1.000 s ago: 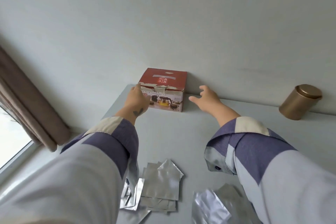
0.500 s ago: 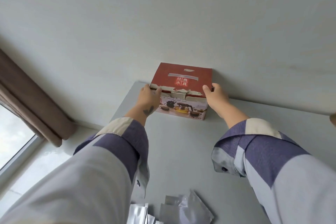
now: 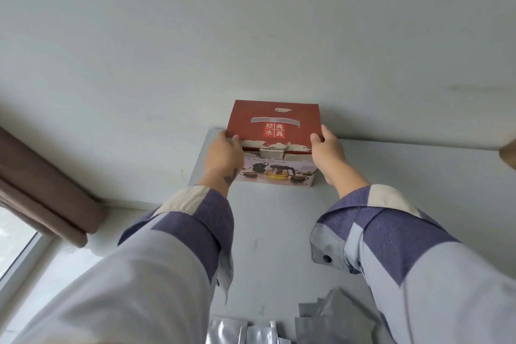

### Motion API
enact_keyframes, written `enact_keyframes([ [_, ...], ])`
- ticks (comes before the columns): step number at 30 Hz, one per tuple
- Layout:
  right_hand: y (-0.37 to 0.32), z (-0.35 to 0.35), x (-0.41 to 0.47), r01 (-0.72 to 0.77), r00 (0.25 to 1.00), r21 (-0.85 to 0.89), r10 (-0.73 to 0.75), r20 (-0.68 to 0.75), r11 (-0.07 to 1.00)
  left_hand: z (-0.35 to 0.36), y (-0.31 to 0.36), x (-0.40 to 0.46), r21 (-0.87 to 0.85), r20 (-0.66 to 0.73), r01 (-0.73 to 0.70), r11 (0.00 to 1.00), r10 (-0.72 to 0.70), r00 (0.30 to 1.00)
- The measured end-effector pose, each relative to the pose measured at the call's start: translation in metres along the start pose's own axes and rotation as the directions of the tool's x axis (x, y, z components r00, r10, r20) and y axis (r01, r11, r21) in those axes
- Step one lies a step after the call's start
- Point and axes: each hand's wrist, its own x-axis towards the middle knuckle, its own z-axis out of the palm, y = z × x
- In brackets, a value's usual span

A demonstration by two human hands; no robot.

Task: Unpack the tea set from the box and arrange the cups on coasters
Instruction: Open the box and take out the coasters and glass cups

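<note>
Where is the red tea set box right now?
In the head view, the red box sits at the far end of the grey table, against the wall, gripped between the left hand and right hand.

Grey surface [image 3: 279,232] against the wall, few items on it.
Red tea-set box [image 3: 275,145] at the far edge, near the far left corner, close to the wall. Silver foil pouches [image 3: 329,318] lie flat and overlapping at the near edge. Between box and pouches the top is bare, with faint scuff marks.
</note>
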Motion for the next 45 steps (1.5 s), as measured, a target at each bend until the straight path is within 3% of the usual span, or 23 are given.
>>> enact_keyframes([
  [4,-0.005,0.024,-0.017,0.014,1.000,0.029,-0.013,-0.021,0.999,-0.022,-0.019,-0.002,0.016,-0.019,-0.019,1.000,0.019,1.000],
  [13,-0.036,0.024,-0.034,0.001,0.978,0.389,0.080,-0.191,0.921,-0.044,-0.013,-0.009,-0.121,-0.122,-0.103,0.987,0.088,0.989],
  [16,-0.057,0.025,-0.031,0.015,0.974,0.503,0.100,-0.202,0.864,-0.038,-0.012,-0.001,0.054,-0.026,-0.136,0.989,0.138,0.990],
  [19,-0.073,0.027,-0.020,0.146,0.983,0.565,-0.057,-0.172,0.812,-0.032,-0.020,0.013,0.257,0.080,-0.230,0.939,0.217,0.973],
  [22,-0.080,0.029,-0.001,0.203,0.977,0.400,-0.156,-0.148,0.894,-0.030,-0.025,0.023,0.324,0.086,-0.253,0.912,0.238,0.967],
  [27,-0.081,0.041,0.035,0.255,0.963,-0.035,-0.257,-0.082,0.966,-0.032,-0.026,0.027,0.345,0.127,-0.279,0.896,0.250,0.960],
  [32,-0.070,0.047,0.041,0.347,0.938,-0.454,-0.310,0.156,0.821,-0.034,-0.021,0.031,0.407,0.163,-0.300,0.863,0.255,0.953],
  [40,-0.056,0.036,-0.009,0.469,0.874,-0.543,-0.276,0.400,0.697,-0.031,-0.016,0.023,0.418,0.133,-0.268,0.868,0.234,0.963],
  [43,-0.044,0.031,-0.023,0.497,0.861,-0.549,-0.300,0.411,0.672,-0.031,-0.015,0.022,0.414,0.132,-0.255,0.874,0.220,0.967],
  [45,-0.036,0.034,-0.030,0.501,0.864,-0.525,-0.368,0.344,0.688,-0.031,-0.015,0.021,0.410,0.133,-0.250,0.877,0.213,0.968],
])
